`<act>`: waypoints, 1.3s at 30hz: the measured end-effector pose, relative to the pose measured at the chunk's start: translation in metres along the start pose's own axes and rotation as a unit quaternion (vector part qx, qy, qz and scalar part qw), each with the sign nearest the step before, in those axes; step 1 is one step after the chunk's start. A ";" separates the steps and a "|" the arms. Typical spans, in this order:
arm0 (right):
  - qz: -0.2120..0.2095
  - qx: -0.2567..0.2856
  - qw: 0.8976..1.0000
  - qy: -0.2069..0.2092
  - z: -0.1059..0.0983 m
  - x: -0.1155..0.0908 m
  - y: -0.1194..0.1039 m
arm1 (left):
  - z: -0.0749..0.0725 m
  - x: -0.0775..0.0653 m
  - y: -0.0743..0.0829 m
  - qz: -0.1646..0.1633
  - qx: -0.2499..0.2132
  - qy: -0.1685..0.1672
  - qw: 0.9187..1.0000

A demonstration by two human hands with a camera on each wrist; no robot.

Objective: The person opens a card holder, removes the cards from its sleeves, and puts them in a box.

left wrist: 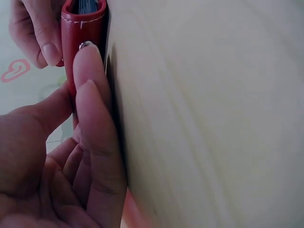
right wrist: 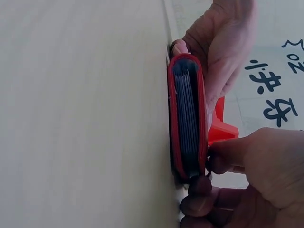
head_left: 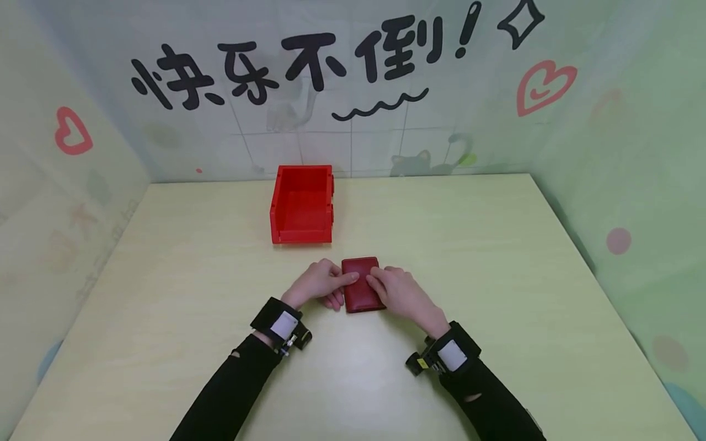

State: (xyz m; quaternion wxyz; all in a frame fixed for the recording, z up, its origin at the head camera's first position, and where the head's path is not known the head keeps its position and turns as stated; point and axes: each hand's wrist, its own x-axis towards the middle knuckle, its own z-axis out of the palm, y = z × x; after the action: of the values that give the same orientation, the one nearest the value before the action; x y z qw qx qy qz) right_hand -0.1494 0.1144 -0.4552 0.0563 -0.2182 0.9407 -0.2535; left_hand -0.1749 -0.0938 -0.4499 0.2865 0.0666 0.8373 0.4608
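A red leather card holder (head_left: 361, 299) lies on the table in front of the person. My left hand (head_left: 321, 283) pinches its left side, thumb on the top face. In the left wrist view, fingers lie along the edge of the card holder (left wrist: 84, 28), near a small metal snap. At the right side, my right hand (head_left: 404, 294) holds the edge between thumb and fingers. The right wrist view looks into the end of the card holder (right wrist: 203, 114), where a stack of thin dark sleeves shows inside the red cover.
Behind the hands, a red plastic bin (head_left: 302, 237) stands on the pale wooden table (head_left: 193, 275), near its back edge. Printed cloth walls enclose the table at the back and sides. Each wrist wears a black strap with a small camera.
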 end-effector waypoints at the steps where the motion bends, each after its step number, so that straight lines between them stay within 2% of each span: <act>1: 0.002 0.011 1.000 0.000 -0.001 0.000 0.001 | 0.000 0.000 0.000 0.001 0.001 0.001 1.000; 11: 0.002 0.114 0.994 0.002 -0.007 -0.001 0.012 | -0.003 0.001 0.002 0.005 0.006 0.010 1.000; 17: -0.006 0.166 0.986 0.028 -0.014 -0.005 0.033 | -0.002 0.002 0.002 0.005 0.012 0.015 1.000; 20: -0.004 0.157 0.986 0.051 -0.018 -0.008 0.044 | -0.002 0.002 0.002 0.003 0.015 0.017 1.000; 24: -0.002 0.118 0.990 0.076 -0.020 -0.012 0.055 | 0.000 0.000 0.003 -0.002 0.018 0.030 0.999; 28: 0.020 0.073 0.993 0.086 -0.021 -0.017 0.061 | 0.004 -0.002 0.006 0.003 0.037 0.066 0.997; 33: 0.033 0.043 0.995 0.083 -0.022 -0.019 0.064 | 0.012 -0.003 0.018 0.030 0.103 0.129 0.986; 36: 0.037 0.051 0.994 0.086 -0.020 -0.019 0.065 | 0.018 -0.001 0.026 0.054 0.137 0.138 0.979; 39: 0.034 0.076 0.992 0.096 -0.017 -0.018 0.065 | 0.025 0.001 0.033 0.063 0.164 0.135 0.975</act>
State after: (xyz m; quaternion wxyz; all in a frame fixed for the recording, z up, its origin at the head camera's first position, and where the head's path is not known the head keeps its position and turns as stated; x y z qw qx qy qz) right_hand -0.1618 0.1800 -0.4730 -0.0089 -0.1559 0.9268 -0.3415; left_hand -0.1673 -0.0565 -0.4338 0.1266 0.1021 0.9266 0.3392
